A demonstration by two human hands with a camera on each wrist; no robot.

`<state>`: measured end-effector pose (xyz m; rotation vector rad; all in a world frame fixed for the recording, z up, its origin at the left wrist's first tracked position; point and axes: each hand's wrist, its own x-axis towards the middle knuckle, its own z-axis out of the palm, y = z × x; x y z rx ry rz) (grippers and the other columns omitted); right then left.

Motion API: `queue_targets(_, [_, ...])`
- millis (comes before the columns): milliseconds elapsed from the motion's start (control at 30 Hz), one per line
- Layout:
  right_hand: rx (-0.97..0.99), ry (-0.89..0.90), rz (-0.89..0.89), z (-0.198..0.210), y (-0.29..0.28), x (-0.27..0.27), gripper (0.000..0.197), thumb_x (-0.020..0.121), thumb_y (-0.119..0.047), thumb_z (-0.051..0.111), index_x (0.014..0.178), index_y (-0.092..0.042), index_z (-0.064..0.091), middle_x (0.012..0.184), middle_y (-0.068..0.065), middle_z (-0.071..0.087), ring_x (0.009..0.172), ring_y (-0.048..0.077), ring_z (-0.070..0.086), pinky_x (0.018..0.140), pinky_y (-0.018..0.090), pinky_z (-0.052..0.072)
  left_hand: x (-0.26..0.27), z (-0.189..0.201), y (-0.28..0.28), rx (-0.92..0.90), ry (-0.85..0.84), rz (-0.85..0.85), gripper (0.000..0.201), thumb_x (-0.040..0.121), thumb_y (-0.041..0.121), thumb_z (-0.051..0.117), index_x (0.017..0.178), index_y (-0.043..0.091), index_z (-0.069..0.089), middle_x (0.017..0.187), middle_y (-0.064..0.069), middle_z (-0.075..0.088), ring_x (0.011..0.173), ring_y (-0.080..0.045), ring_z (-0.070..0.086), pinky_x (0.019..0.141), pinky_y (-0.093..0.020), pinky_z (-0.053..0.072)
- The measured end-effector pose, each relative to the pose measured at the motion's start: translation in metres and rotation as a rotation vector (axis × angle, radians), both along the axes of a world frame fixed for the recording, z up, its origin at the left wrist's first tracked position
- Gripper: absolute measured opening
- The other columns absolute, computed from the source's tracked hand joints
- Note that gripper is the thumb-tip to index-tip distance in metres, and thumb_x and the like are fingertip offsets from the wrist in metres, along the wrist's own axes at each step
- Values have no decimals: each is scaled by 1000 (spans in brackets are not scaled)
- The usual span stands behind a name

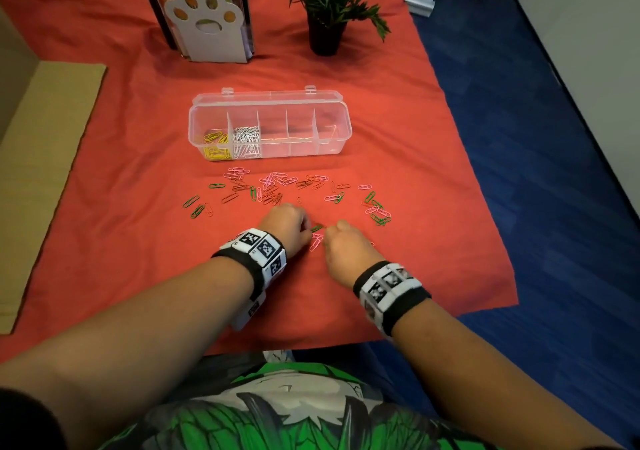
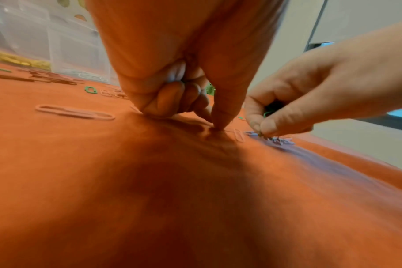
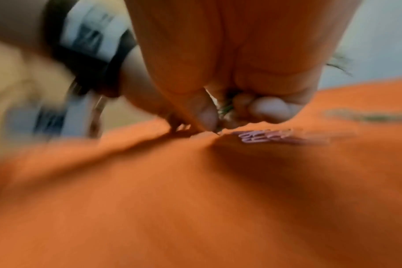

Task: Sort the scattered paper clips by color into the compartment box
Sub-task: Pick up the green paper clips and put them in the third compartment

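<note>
A clear compartment box [image 1: 341, 127] stands open mid-table, with yellow clips [image 1: 216, 143] in its leftmost cell and white clips [image 1: 246, 139] in the one beside it. Pink, green and red paper clips [image 1: 273, 188] lie scattered on the orange cloth in front of it. My left hand [image 1: 306, 231] has its fingers curled, and one fingertip [image 2: 218, 123] presses the cloth beside a pink clip [image 2: 239, 136]. My right hand [image 2: 260, 128] is close to its right. It holds green clips [image 3: 225, 108] in its curled fingers and pinches down at the cloth next to several pink clips [image 3: 264, 136].
A white paw-shaped holder [image 1: 207, 27] and a potted plant [image 1: 327, 9] stand at the back of the cloth. Cardboard [image 1: 45, 158] lies to the left. The cloth's right edge [image 1: 478, 186] drops to blue floor. A cluster of green and pink clips [image 1: 379, 212] lies to the right of my hands.
</note>
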<state>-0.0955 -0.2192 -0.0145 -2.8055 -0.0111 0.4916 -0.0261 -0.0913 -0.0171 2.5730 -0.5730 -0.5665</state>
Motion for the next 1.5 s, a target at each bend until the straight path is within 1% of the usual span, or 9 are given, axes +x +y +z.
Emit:
queue_targets(200, [1000,182,-744,13,-48,14,27,86,6,45,78,-19,52,66,0,46,51,10,38,41,16,32,6,-2,8,-425,356,400,26,82,10,58,58,20,52,49,9,52,47,-7,45,51,-23,37])
queue_targets(367, [1516,152,-1145,24,-88,22,21,89,-5,38,74,-12,52,57,1,51,49,12,51,45,18,44,16,20,7,-929,672,686,29,81,-5,49,63,18,50,56,2,47,40,-3,38,38,-16,28])
queue_targets(433, [1433,136,-1179,20,-97,29,22,89,-8,40,71,-13,50,61,1,48,50,11,46,43,18,42,22,26,5,-1043,747,706,29,82,-6,45,65,17,48,60,0,53,43,-4,40,39,-15,29])
queue_targets(533, [832,80,-978,9,-104,44,22,86,-6,52,68,-19,54,67,0,52,53,10,44,41,18,39,28,31,-2,-1126,793,734,27,82,-8,46,71,17,49,56,0,58,43,-5,43,39,-14,32])
queue_targets(700, [12,-10,-487,3,-93,49,19,82,-9,52,98,-3,60,105,21,62,102,35,57,88,35,45,36,35,-14,-1063,957,705,34,79,-4,32,85,15,59,62,1,50,49,-7,43,43,-16,41])
queue_targets(867, [152,56,-406,-2,-72,43,14,83,-8,53,94,-9,61,101,15,67,99,30,61,85,29,46,35,35,-23,-1057,1081,711,32,76,1,28,77,9,59,63,-2,52,50,-12,46,47,-19,46])
queue_targets(1067, [150,-67,-393,-1,-94,52,21,83,-5,52,94,-11,68,96,18,58,92,32,59,82,30,45,34,28,-37,-701,881,656,30,85,-3,38,98,14,59,69,-1,54,49,-7,48,41,-14,43])
queue_targets(1233, [94,-121,-200,-7,-97,58,30,74,1,50,94,-15,67,90,12,47,90,34,55,80,38,48,37,29,-33,-876,1112,712,40,80,1,24,99,7,59,87,-9,66,74,-18,64,68,-27,54])
queue_targets(1500, [-122,-134,-81,-6,-93,61,15,85,-8,51,100,-5,54,103,17,52,102,36,52,82,41,45,36,24,-31,-882,1018,676,27,91,-5,41,97,11,61,74,2,73,63,-6,69,59,-19,56])
